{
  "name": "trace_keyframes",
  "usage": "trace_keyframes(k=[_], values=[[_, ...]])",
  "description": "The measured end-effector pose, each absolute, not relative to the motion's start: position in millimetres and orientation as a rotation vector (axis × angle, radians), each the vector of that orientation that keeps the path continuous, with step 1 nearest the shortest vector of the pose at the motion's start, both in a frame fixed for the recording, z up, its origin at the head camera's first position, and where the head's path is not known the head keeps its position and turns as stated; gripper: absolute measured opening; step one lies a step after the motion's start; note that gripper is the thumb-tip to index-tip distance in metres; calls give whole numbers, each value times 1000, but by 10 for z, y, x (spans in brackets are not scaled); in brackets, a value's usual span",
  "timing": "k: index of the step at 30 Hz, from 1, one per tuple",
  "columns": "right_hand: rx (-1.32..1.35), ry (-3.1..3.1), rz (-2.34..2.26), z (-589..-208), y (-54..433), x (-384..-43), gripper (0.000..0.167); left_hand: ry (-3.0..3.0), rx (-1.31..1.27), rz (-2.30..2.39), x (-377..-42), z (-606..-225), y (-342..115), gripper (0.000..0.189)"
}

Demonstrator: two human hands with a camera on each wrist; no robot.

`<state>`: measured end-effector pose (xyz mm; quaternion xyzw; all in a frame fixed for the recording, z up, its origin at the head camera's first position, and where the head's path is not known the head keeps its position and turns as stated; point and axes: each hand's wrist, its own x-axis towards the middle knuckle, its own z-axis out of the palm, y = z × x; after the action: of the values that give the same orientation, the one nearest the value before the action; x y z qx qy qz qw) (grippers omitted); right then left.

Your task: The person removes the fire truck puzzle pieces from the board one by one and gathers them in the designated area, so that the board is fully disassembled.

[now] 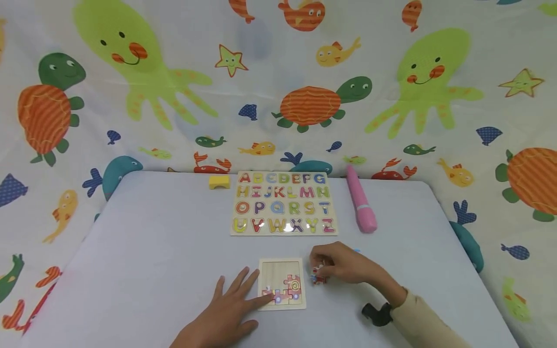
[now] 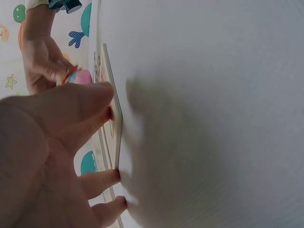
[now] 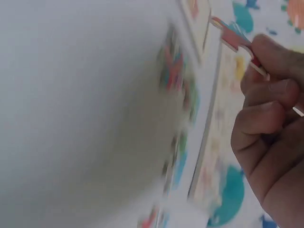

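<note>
Watching through the cameras, I have the right hand (image 1: 343, 263) in a narrow grip, thumb and forefinger pinching one end of a small puzzle piece (image 3: 232, 39); its other end juts clear of the fingertips. In the head view, that grip sits just right of the puzzle tray (image 1: 273, 271), over the tabletop (image 1: 174, 232). Near it I see loose pieces (image 3: 173, 71), blurred. The left hand (image 1: 232, 309) is spread wide and grasps nothing, its forefinger over the tray's lower left corner. Beyond lies the alphabet board (image 1: 268, 209).
</note>
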<state>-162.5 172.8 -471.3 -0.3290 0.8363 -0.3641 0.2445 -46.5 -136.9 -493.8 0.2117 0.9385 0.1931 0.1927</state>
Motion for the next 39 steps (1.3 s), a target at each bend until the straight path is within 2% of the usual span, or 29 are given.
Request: trace_keyframes(k=[5,10,32,35,39], values=[[-815,2338,-859,-4699,2140,-1669,20,2647,589,555,-462,-4950,-1370,57],[-802,2383,-838,-4787,2258,-1649,22,2661,618,577,-459,-4970,-1372,57],[-845,2822,-402,-4833,2024,-1379,19,2668,607,574,-454,-4972,-1373,57],[-912,2832,-441,-4829,1925,-1374,25,2669,614,569,-448,-4971,-1380,57],[-1130,2724,-502,-4837,1696,-1426,37,2664,626,565,-447,-4966,-1375,57]])
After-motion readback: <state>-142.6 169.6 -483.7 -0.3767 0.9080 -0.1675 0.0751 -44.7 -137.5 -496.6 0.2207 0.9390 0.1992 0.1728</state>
